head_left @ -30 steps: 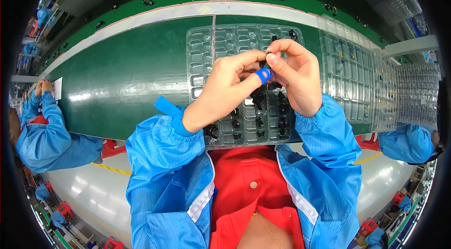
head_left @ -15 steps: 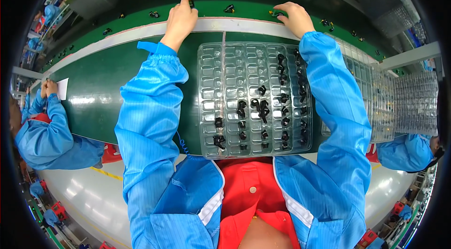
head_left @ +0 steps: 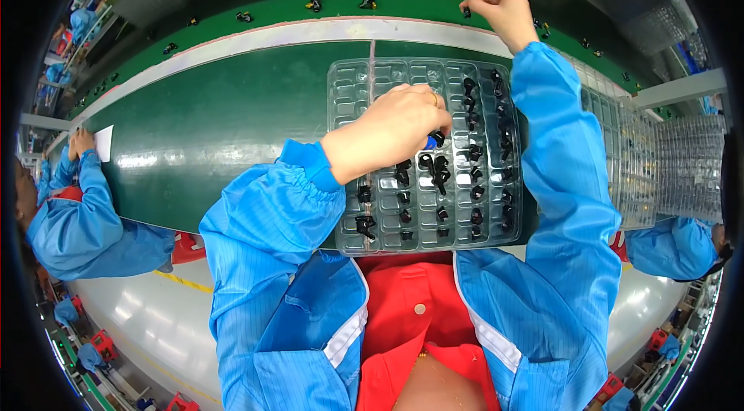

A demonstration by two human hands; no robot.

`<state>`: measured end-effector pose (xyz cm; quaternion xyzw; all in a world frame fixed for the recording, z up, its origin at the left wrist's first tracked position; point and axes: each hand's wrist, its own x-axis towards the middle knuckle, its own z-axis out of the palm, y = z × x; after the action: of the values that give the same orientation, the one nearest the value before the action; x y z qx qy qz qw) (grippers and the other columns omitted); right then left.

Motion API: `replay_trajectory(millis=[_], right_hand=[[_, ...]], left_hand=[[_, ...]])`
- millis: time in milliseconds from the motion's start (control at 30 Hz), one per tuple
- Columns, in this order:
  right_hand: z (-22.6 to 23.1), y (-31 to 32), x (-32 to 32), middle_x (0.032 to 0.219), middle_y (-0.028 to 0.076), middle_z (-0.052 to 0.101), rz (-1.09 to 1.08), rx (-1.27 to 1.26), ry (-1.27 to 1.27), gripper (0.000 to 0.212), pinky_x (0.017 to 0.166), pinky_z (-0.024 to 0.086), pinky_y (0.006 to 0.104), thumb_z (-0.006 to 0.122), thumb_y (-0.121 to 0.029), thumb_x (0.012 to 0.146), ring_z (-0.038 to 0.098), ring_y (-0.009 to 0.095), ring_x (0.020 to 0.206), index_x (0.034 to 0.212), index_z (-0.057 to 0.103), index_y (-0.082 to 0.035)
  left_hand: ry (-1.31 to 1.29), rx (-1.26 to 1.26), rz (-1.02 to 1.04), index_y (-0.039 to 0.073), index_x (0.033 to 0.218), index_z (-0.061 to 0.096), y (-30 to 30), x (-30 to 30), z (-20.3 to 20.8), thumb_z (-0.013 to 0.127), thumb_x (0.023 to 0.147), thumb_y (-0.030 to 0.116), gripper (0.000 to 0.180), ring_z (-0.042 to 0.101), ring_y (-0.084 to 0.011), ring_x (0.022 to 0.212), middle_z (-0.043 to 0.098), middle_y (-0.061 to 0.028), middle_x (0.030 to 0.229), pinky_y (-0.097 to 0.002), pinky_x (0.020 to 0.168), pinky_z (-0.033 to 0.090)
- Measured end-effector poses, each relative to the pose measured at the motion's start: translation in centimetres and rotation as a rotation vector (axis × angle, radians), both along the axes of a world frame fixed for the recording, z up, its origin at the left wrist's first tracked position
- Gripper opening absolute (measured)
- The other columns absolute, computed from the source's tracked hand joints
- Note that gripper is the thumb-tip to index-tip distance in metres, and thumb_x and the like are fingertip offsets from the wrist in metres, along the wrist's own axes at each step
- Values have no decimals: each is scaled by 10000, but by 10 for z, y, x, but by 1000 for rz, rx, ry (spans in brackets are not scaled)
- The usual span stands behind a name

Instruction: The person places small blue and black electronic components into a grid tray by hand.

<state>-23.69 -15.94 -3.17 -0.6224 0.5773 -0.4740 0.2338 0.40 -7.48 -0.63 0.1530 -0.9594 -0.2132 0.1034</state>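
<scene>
My left hand is over the clear plastic tray, its fingers closed on a small black part. A bit of blue shows beside that part; the fingertips are mostly hidden. Small black parts sit in many of the tray's pockets, chiefly in the right columns and the near rows. Out at the far green belt, my right hand pinches a small black part with a yellow end between thumb and fingers.
Several black parts, one a black part with yellow, lie along the belt behind a white rail. Stacked clear trays stand at the right. A co-worker's sleeve is at the left by a white paper.
My left hand has come back from the belt to above the middle of the tray with its black part. My right hand has lifted slightly outward, a part now pinched in its fingers.
</scene>
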Motion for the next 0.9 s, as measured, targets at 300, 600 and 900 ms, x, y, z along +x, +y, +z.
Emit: replay_trajectory(millis=[300,600,900], right_hand=[[69,134,37,830,114,636,247,150,-477,192,764,444,256,572,-76,804,594,146,799,936,607,59],[67,176,73,813,108,636,163,-72,-108,104,697,475,236,566,41,784,614,149,773,878,608,52],[48,174,73,808,116,643,61,-285,-213,120,661,496,275,657,42,690,628,202,757,807,636,26]], left_hand=[[133,300,119,2,935,495,6,11,7,565,751,22,198,599,-270,839,587,-127,921,-356,761,466],[584,1085,368,-1,1016,522,12,10,25,495,879,174,224,602,-151,806,592,-92,906,-241,678,479],[688,1090,462,-5,968,544,27,7,18,531,872,160,192,619,-142,814,624,-81,850,-221,613,475]])
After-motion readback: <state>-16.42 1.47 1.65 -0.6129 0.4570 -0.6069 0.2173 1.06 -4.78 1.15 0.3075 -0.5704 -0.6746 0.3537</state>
